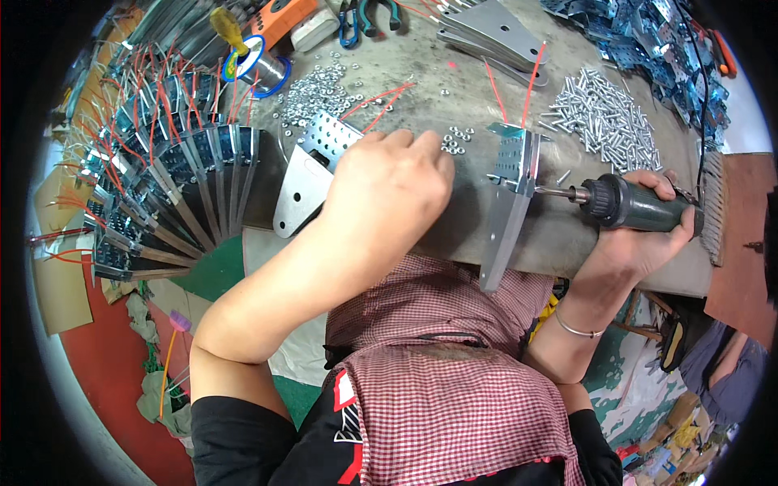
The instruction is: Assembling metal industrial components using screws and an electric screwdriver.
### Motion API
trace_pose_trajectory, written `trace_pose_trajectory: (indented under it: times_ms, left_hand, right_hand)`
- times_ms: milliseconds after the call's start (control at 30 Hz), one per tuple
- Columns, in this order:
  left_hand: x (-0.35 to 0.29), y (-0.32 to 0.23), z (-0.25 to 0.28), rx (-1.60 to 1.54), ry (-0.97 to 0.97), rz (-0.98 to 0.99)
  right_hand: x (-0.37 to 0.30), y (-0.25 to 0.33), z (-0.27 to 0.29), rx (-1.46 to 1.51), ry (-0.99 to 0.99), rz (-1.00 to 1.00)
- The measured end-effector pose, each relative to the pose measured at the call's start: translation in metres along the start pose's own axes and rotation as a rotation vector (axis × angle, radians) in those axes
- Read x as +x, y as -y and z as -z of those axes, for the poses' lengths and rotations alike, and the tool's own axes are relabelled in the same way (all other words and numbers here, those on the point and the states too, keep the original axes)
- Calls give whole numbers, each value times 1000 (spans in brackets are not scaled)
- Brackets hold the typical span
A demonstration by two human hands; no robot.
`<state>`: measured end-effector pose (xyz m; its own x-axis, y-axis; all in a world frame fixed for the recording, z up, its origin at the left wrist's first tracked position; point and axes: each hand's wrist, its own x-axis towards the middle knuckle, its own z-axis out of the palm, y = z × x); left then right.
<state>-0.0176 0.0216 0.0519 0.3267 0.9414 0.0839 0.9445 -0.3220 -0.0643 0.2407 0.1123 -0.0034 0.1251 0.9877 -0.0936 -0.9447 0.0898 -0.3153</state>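
My right hand is wrapped round a dark electric screwdriver. Its bit reaches left to the side of a grey metal bracket assembly, which stands on edge with a perforated plate and two red wires. My left hand is closed, knuckles up, beside a second bracket assembly lying flat with its own perforated plate and red wires. The undersides of the left fingers are hidden, so what they hold does not show. A few loose nuts lie just right of that hand.
Finished-looking bracket assemblies fan out at the left. Loose nuts and a solder spool sit behind my left hand. Screws are heaped at the right, blue-tinted perforated plates beyond. Flat brackets and pliers lie at the back.
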Motion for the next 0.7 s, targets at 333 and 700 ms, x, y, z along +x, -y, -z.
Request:
trace_pose_trajectory:
  times_ms: [333,700]
  left_hand:
    - [8,-10,-19,-1079,-442,105]
    - [9,-25,-33,-1179,-481,184]
  right_hand:
    - [-3,-3,-6,44,3,14]
    - [-8,-5,-14,139,5,2]
